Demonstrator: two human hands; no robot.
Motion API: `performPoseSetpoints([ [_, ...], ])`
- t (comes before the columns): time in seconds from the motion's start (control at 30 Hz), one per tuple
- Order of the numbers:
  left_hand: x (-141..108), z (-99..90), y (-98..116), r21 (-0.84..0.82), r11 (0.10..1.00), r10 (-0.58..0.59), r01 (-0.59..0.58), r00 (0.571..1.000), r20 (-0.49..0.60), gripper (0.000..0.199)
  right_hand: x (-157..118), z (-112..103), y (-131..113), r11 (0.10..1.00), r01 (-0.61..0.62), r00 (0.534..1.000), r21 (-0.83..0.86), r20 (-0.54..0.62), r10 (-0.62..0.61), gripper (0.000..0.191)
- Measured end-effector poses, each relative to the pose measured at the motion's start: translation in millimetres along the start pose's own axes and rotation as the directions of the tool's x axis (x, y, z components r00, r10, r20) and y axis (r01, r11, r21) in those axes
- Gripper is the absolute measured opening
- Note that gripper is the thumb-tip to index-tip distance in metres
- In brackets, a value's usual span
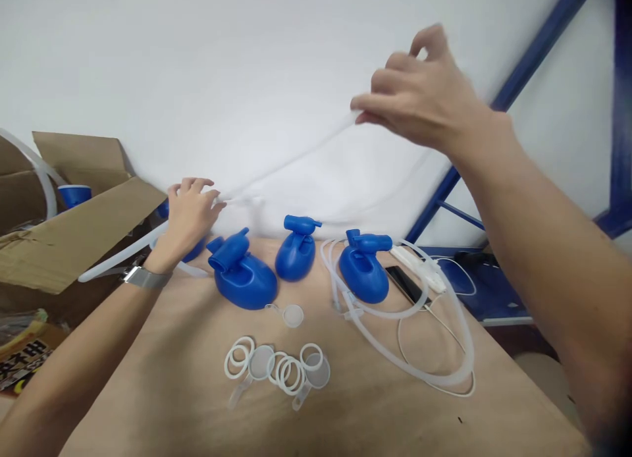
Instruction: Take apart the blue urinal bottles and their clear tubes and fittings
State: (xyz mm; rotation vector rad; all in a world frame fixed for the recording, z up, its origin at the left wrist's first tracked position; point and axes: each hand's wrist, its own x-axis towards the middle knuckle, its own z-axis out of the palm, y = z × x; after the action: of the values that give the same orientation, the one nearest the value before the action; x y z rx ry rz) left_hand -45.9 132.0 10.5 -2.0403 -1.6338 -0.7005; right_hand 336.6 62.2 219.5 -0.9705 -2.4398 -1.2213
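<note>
My left hand (193,210) pinches one end of a thin whitish tube (296,157), above the left side of the table. Higher up on the right, my right hand (412,91) grips the other part of that tube, which runs taut on a slant between them. Below lie several blue plastic bottle-like containers with spouts, among them one at left (247,279), a smaller-looking one in the middle (296,256) and one at right (364,276). Nearer me are several white rings (291,376) and translucent round caps with tabs (261,363).
A coiled clear tube (459,371) spreads over the right of the table (207,411). Beside it lie a phone (407,286), a white power strip (419,266) and a cable. An open cardboard box (74,240) stands at left, holding tubes and a blue part. Behind rises a white wall.
</note>
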Motion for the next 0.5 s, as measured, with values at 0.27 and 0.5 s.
performPoseSetpoints([
  [0.27, 31, 18.4, 54, -0.021, 0.998, 0.062, -0.058, 0.964, 0.258, 0.043, -83, -15, -1, 0.997, -0.074, 0.987, -0.018, 0.141, 0.076, 0.056],
  [0.5, 72, 23.3, 141, -0.298, 0.941, 0.236, -0.16, 0.942, 0.24, 0.04, -227, -23, -14, 0.925, -0.025, 0.948, -0.38, 0.284, 0.142, 0.046],
])
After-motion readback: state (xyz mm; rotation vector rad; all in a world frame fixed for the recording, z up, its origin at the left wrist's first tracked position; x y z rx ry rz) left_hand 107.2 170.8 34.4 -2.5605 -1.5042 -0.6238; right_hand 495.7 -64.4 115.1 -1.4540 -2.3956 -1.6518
